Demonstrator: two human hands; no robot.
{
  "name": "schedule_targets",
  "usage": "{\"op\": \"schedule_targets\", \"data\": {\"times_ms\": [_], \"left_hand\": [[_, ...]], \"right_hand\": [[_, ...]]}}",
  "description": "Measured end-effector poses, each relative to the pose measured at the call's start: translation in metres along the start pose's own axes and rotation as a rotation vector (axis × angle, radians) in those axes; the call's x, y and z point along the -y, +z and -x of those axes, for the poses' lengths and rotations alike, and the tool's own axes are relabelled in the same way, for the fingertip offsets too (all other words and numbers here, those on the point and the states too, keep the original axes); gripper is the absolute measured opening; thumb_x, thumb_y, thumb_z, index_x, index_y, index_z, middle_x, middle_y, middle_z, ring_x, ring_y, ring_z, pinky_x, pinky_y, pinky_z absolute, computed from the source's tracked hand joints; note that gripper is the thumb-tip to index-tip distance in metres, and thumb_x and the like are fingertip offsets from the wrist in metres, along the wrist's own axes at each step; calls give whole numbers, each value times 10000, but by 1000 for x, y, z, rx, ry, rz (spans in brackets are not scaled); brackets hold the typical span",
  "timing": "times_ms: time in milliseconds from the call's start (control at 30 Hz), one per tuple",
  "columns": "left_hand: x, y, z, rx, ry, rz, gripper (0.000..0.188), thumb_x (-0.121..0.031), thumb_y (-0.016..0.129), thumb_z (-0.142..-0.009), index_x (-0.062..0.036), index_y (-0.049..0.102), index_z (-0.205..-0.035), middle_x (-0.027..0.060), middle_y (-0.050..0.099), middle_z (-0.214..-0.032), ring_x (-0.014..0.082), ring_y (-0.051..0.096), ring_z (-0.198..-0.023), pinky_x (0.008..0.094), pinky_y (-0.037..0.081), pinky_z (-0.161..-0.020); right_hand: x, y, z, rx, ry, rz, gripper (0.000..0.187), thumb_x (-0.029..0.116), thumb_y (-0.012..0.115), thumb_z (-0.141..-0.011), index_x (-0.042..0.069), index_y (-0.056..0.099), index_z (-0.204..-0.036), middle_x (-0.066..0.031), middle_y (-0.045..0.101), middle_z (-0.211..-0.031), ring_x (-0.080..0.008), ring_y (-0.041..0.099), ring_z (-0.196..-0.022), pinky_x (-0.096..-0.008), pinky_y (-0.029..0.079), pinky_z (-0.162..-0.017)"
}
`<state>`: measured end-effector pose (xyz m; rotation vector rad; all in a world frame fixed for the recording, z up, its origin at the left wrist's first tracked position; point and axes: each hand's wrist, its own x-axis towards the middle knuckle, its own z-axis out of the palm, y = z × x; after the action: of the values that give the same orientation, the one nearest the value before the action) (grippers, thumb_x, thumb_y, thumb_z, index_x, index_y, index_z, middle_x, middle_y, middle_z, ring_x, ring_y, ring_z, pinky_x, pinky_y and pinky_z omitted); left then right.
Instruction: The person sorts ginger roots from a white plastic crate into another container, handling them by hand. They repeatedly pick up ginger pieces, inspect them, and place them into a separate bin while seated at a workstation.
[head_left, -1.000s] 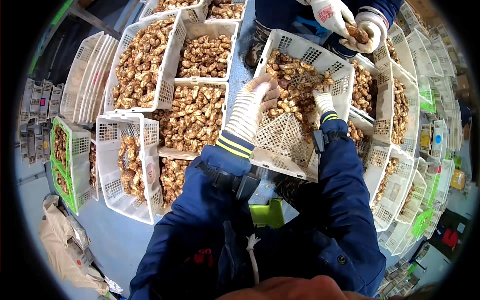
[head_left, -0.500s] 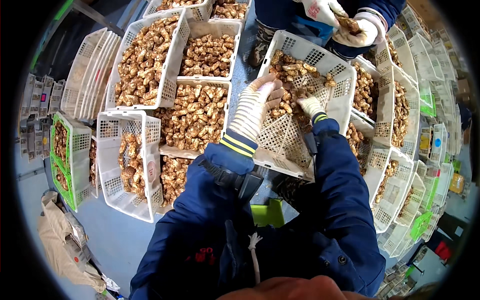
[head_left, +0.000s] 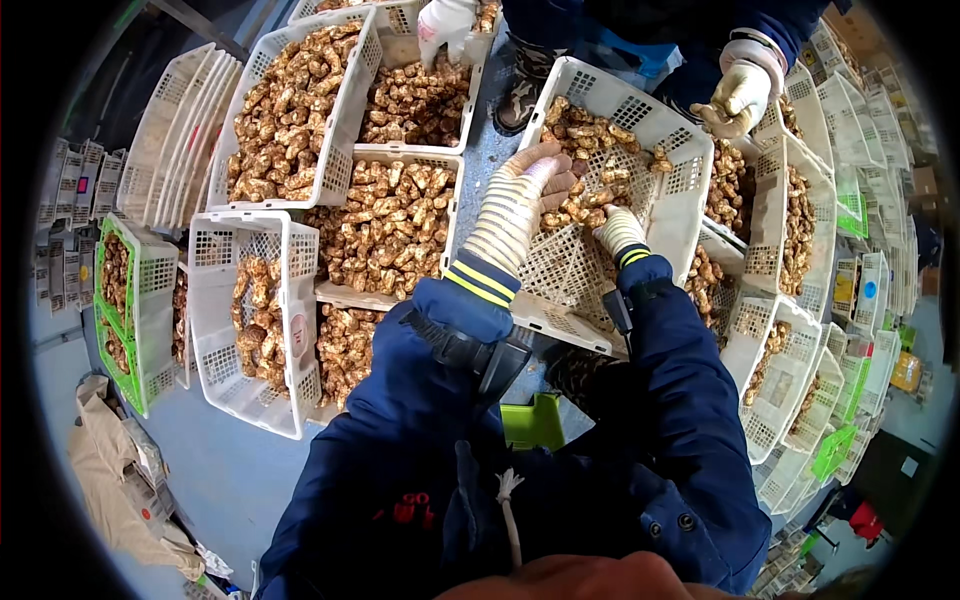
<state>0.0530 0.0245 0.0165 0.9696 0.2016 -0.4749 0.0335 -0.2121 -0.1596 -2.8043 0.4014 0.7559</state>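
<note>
A white plastic crate (head_left: 680,200) with perforated walls stands before me, part filled with brown and cream mushrooms (head_left: 590,130). My left hand (head_left: 520,200), in a striped knit glove, reaches over the crate's left side. Its fingers are stretched and slightly bent above the mushrooms, with no mushroom visible in them. Lower and to the right, my right hand (head_left: 620,232) is inside the crate beside the mushrooms. The fingers of that hand are curled together, and what they hold, if anything, is hidden.
A co-worker's gloved hand (head_left: 445,28) reaches into a mushroom crate (head_left: 465,110); the other hand (head_left: 740,98) hangs above crates at right. More filled crates (head_left: 305,345) stand at left. Stacked crates (head_left: 160,140) lean farther left. A green container (head_left: 533,423) sits below my arms.
The co-worker's hands, earlier together around a mushroom, have parted; one now reaches into the upper-left crate. My right hand has shifted slightly, with more mushrooms showing beside it. My left hand has hardly moved.
</note>
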Motion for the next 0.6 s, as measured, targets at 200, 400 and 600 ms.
{"op": "schedule_targets", "data": {"times_ms": [200,400,600], "left_hand": [[9,9,-4,61,-27,61,353,-199,575,-973,-20,572,-1278,150,651,-1148,231,652,-1023,346,544,-893],[7,16,-4,40,-25,63,329,-172,573,-974,-2,574,-1256,171,648,-1161,250,656,-1018,358,552,-883],[6,12,-5,9,17,79,296,-147,549,-977,-14,579,-1240,155,659,-1127,244,657,-995,360,547,-876]], "right_hand": [[-22,9,15,-228,-60,-21,361,201,757,-756,92,664,-1088,-163,685,-1069,-356,641,-1015,-402,508,-914],[-3,17,7,-191,-164,-404,517,238,769,-771,25,603,-1213,-198,651,-1161,-339,616,-1096,-379,486,-966],[37,21,15,-150,2,-104,773,343,795,-741,-33,497,-1347,-238,553,-1336,-328,534,-1249,-370,438,-1048]]}}
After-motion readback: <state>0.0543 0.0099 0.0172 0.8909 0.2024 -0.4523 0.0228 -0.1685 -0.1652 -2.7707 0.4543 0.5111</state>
